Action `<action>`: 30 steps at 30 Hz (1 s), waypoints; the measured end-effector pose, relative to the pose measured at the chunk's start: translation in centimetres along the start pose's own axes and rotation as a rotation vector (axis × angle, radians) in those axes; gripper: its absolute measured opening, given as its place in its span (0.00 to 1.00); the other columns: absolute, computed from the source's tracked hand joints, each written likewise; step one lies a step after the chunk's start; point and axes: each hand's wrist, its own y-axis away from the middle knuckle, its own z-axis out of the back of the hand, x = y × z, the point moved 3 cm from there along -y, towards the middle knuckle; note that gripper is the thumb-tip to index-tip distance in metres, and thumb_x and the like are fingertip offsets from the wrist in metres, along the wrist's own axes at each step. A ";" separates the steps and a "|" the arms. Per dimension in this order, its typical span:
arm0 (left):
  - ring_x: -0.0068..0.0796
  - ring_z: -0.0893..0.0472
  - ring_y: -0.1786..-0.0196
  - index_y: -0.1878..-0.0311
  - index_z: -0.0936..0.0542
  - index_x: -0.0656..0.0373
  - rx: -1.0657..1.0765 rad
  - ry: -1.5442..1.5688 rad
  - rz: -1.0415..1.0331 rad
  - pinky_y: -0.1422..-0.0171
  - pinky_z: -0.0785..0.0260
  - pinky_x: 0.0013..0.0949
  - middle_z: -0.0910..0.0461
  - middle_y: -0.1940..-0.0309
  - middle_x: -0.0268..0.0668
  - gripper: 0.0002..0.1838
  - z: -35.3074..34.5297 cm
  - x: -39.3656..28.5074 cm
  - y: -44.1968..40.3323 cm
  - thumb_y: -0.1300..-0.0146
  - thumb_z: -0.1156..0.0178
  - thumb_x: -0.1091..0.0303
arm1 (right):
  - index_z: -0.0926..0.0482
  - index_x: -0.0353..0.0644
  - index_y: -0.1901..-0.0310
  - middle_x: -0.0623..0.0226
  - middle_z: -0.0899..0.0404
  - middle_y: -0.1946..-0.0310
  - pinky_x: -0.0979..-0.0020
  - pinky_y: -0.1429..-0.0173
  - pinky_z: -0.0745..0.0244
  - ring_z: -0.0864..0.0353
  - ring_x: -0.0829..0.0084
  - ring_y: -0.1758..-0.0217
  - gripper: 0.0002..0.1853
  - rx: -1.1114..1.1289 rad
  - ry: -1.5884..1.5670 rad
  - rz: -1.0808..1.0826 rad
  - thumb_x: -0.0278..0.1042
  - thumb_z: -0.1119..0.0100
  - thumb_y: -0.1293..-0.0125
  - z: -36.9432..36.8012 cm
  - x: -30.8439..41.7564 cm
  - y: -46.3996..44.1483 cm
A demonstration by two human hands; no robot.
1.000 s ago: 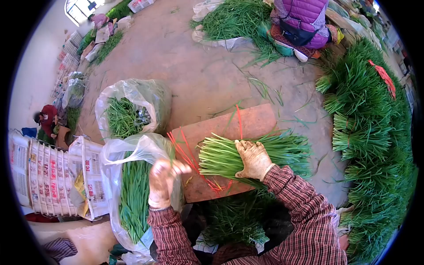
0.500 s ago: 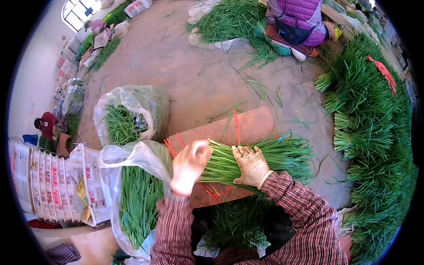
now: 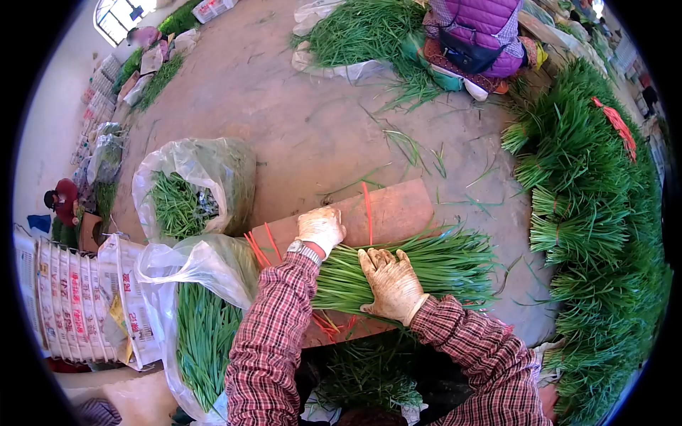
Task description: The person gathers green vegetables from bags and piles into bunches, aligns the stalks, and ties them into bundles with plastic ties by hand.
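Observation:
A thick bundle of long green stems, apparently garlic chives (image 3: pixel 341 282), lies across a reddish-brown board (image 3: pixel 405 202) in front of me. My right hand (image 3: pixel 394 284), in a stained pale glove, grips across the top of the bundle, its fingers over the far part and its thumb toward me. At the far side of the bundle's pale left end is my left hand (image 3: pixel 321 228), gloved too, with its fingers curled in; whatever they hold is hidden. Red ties (image 3: pixel 368 213) lie across the board, and more red strips (image 3: pixel 257 248) stick out at its left.
Two clear plastic bags (image 3: pixel 238 160) of greens stand to the left, beside white printed crates (image 3: pixel 71 298). Tied bundles (image 3: pixel 579 220) are heaped along the right. Farther off, a person in a purple vest (image 3: pixel 483 32) sits by a loose green pile (image 3: pixel 366 32); others work at far left.
My left hand has moved away from me and slightly right, from over the stem ends to the bundle's far side. My right hand stays on the bundle. The view has shifted a little.

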 end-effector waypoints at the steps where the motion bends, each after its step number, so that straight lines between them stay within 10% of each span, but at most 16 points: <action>1: 0.44 0.13 0.54 0.62 0.15 0.47 -0.009 -0.026 -0.012 0.49 0.21 0.48 0.12 0.59 0.37 0.12 0.3 0.2 0.2 0.40 0.37 0.52 | 0.45 0.36 0.22 0.53 0.35 0.26 0.43 0.21 0.42 0.35 0.55 0.23 0.59 0.007 -0.004 0.004 0.61 0.24 0.47 0.0 -0.1 0.0; 17: 0.47 0.14 0.52 0.60 0.15 0.49 -0.297 0.255 0.364 0.46 0.22 0.46 0.12 0.58 0.39 0.13 3.8 11.0 4.0 0.38 0.38 0.51 | 0.46 0.36 0.21 0.54 0.35 0.26 0.44 0.20 0.43 0.35 0.55 0.22 0.61 0.002 0.024 -0.008 0.62 0.24 0.47 0.1 -0.3 0.2; 25: 0.14 0.23 0.70 0.60 0.19 0.58 -0.723 1.089 0.179 0.64 0.29 0.23 0.18 0.70 0.28 0.07 10.6 12.1 13.2 0.29 0.33 0.65 | 0.48 0.36 0.20 0.52 0.37 0.24 0.46 0.20 0.43 0.36 0.54 0.21 0.62 0.058 -0.011 -0.014 0.62 0.25 0.48 0.3 -0.4 0.0; 30: 0.23 0.21 0.67 0.61 0.24 0.54 -0.560 1.412 0.077 0.62 0.28 0.26 0.20 0.67 0.34 0.07 11.6 7.9 23.5 0.31 0.36 0.66 | 0.43 0.35 0.22 0.53 0.31 0.27 0.51 0.25 0.35 0.29 0.54 0.27 0.61 0.040 -0.047 0.002 0.63 0.23 0.51 0.6 -0.9 -0.5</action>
